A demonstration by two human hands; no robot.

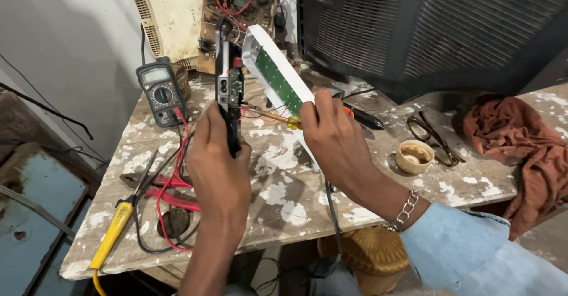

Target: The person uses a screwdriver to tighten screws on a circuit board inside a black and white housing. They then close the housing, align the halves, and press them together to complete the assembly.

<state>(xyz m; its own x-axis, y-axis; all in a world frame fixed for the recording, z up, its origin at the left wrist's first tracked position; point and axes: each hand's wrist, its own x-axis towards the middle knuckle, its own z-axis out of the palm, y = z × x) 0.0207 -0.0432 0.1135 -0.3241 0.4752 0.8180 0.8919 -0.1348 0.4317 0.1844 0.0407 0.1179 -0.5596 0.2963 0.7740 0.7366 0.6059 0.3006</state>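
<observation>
From the head camera, your left hand [218,165] is closed around the lower end of a black casing [223,83], holding it upright above the tabletop [278,195]. A small green board [236,86] with red wires sits on the casing's right side. Your right hand [335,137] is clenched around a white lamp panel [273,71] with a green LED strip, which slants up and to the left, its top end just beside the casing. The same hand also grips a screwdriver [273,116] by its yellow handle; the shaft points left toward the board, though you cannot tell whether the tip touches it. A chain bracelet [404,211] hangs at your right wrist.

On the tabletop, a multimeter [161,90] leans at the back left, its red and black leads trailing down to red-handled pliers [171,191] and a yellow-handled tool [112,234] near the front edge. To the right lie a small cup [414,156], spectacles [431,133] just beside it, and a rust-coloured cloth [515,142]. A circuit board [236,12] stands behind the casing.
</observation>
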